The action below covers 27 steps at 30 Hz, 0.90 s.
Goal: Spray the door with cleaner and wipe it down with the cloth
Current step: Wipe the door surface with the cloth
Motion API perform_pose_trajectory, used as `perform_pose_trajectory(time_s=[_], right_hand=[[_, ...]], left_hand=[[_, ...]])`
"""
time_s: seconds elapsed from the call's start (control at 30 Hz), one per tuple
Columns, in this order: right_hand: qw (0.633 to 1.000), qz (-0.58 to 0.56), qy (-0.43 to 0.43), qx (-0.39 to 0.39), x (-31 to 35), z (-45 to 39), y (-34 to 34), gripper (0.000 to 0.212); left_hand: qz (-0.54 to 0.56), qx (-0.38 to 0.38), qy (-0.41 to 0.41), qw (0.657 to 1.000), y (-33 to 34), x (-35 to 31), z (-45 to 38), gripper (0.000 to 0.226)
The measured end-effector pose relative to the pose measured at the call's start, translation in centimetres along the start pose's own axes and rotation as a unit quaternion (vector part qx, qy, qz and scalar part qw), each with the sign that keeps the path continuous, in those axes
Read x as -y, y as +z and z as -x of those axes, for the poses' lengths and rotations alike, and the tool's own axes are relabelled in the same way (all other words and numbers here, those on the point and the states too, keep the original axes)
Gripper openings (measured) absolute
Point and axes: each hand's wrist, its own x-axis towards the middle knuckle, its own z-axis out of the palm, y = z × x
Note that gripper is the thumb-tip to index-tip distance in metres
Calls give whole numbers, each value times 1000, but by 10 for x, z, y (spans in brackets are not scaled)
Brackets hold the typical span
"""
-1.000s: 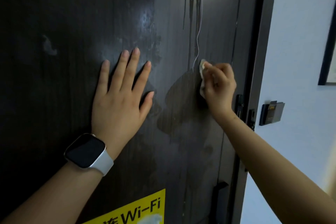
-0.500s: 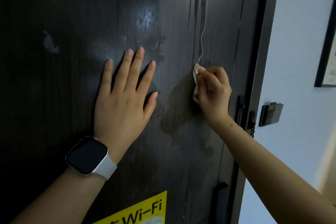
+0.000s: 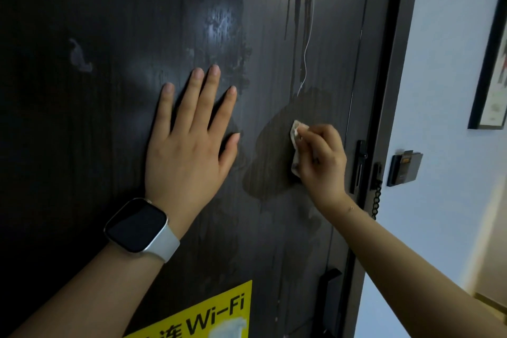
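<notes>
Flat-palmed, left hand (image 3: 189, 143) braces door (image 3: 82, 173); right hand (image 3: 323, 158) seemingly bunches cloth (image 3: 295, 143).

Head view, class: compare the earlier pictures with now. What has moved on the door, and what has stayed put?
The right hand, gripping the cloth, has slid down the door away from the drip lines. The left hand stays flat on the door, fingers spread.

"Wi-Fi" in black, preceded by Chinese char. "连", is printed on a yellow sticker (image 3: 208, 313) stuck low on the dark door (image 3: 82, 145); remaining text is cut off.
</notes>
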Motion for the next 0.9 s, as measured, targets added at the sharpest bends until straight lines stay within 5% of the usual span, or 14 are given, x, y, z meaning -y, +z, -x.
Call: perform_pose_trajectory(time_s=[0.27,0.47,0.53,0.63,0.73,0.9], right_hand=[[999,-7,-3,46,-7,-15,-8,9],[939,-122,273,-168,-25,-106,8,16],[955,-110,218,-166,-17,-101,16,15],[992,-112,-8,-51,2,-49,19,12],[981,-103,-158,48,-10,-43,5,19],[989,-98,-100,-37,-35,-111,5,14]], left_hand=[[5,2,-7,1000,0,0,0,58],[-16,2,-6,1000,0,-1,-1,59],[-20,6,-6,1000,0,-1,-1,59],[-29,9,-11,999,0,-2,-1,59],[-37,9,-14,999,-1,-3,-2,60],[-44,5,-18,999,0,-3,-1,60]])
